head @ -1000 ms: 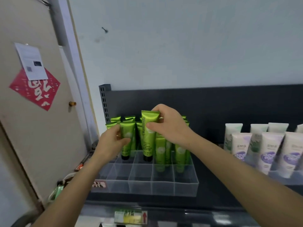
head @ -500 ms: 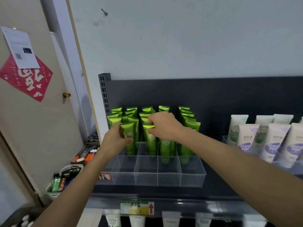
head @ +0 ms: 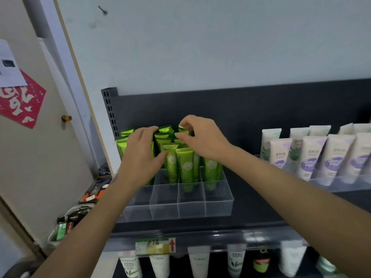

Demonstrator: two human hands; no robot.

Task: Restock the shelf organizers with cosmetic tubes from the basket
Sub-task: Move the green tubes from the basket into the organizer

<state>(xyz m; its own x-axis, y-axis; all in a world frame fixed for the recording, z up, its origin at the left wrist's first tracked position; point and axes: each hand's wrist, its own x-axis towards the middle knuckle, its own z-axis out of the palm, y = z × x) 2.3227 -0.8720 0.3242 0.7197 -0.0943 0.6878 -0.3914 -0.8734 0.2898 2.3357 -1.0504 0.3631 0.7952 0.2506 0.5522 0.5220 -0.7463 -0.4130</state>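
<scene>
The tube our right hand (head: pixel 200 140) was lowering now stands among the green tubes (head: pixel 186 165) in the clear organizer (head: pixel 180 210). That hand pinches a rear tube (head: pixel 183 128) by its crimp. Our left hand (head: pixel 140 157), fingers straightened, presses the left rows. Front cells still need stock.

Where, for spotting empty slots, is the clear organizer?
Head view: the clear organizer sits left of centre on the dark shelf, holding green tubes, left of the white tubes.

- Dark shelf (head: pixel 247 207) carries a clear organizer (head: pixel 180 211) at its left, green tubes (head: pixel 186 165) upright in it.
- Second organizer (head: pixel 341 183) with white tubes (head: pixel 309 155) stands to its right.
</scene>
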